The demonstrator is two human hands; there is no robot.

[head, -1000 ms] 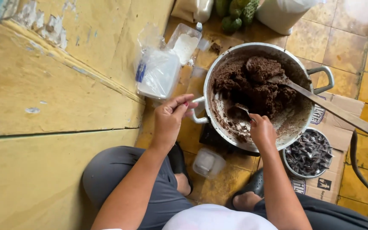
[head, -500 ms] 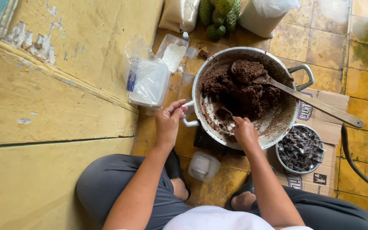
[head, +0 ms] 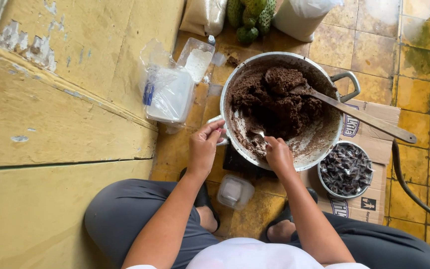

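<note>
Shifted slightly since a second ago: right hand (head: pixel 278 155) now at the 6 o'clock rim of the large round metal pot (head: pixel 324 149), fingers pinched around a small metal spoon (head: pixel 259 133) dipping into the scraped inner wall. Left hand (head: pixel 203 148) at the pot's 9 o'clock, fingers closed on the near side handle (head: pixel 220 130), same grip as before. Filling the pot's upper half, a lumpy dark brown paste (head: pixel 277 99); resting in it from 3 o'clock, a long wooden ladle (head: pixel 362 117), handle out over the rim. At 4 o'clock of the pot, touching a flattened cardboard sheet (head: pixel 374 149), a small metal bowl of dark wrapped pieces (head: pixel 345 170). At 10 o'clock, a clear plastic bag of stacked white containers (head: pixel 167 94) and an open clear tub of white powder (head: pixel 196 62). Below the pot at 7 o'clock, a small clear lidded plastic container (head: pixel 235 192) between the knees. Far at 12 o'clock, green spiky fruit (head: pixel 252 17) beside white sacks (head: pixel 302 15) on yellow floor tiles (head: pixel 424 94).
</note>
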